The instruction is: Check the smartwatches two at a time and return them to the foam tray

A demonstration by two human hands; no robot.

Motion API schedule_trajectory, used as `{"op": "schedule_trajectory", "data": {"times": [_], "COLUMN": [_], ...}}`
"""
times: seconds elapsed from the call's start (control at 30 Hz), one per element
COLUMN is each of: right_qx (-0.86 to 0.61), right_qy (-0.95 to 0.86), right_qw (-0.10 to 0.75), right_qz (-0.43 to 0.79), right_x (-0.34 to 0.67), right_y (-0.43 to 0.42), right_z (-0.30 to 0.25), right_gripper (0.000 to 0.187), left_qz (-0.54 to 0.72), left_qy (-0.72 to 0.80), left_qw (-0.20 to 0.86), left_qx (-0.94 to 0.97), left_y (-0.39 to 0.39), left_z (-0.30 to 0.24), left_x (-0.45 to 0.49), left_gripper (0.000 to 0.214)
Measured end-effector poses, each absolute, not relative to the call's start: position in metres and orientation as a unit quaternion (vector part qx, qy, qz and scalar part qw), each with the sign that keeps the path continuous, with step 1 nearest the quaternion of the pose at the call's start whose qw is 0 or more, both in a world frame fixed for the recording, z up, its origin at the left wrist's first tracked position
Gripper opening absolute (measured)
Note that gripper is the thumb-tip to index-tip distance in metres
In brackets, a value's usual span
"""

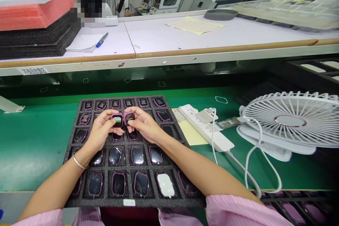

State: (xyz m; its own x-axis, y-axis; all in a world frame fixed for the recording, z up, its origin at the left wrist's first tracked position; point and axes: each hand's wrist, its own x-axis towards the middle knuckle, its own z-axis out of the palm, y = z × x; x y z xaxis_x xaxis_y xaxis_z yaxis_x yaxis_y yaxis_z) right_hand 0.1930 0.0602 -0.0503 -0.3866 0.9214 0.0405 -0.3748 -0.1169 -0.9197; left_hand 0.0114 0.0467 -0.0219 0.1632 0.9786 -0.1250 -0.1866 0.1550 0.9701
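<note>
My left hand (102, 128) is closed around a purple-framed smartwatch body (117, 120) without a strap, its lit screen showing a green band and text. Right beside it, my right hand (144, 124) pinches a second purple smartwatch body (129, 117), whose screen looks dark with faint marks. Both are held close together above a black foam tray (127, 166). Several more watch bodies sit in the tray's square pockets. Those in the back row show white text, while most nearer ones are dark. One in the front row has a white face (165, 185).
A white power strip (206, 127) with cables and a white fan (290, 120) lie right of the tray on the green mat (34, 148). Above runs a white shelf (153, 40) holding foam sheets (34, 14), a pen (102, 40) and paper. People sit beyond it.
</note>
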Motion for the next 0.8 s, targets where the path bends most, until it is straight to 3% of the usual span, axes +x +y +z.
{"op": "schedule_trajectory", "data": {"times": [0.53, 0.8], "right_qx": [-0.293, -0.297], "right_qy": [-0.474, -0.462], "right_qw": [0.472, 0.497], "right_qz": [0.683, 0.672], "right_x": [0.1928, 0.1928], "right_y": [0.0608, 0.0657], "right_z": [-0.0505, -0.0522], "right_gripper": [0.035, 0.043], "left_qz": [0.468, 0.484], "left_qy": [0.448, 0.435], "left_qw": [0.605, 0.587], "left_qx": [0.464, 0.481], "left_y": [0.046, 0.0504], "left_z": [-0.0214, -0.0192], "left_x": [0.0118, 0.015], "left_gripper": [0.035, 0.048]}}
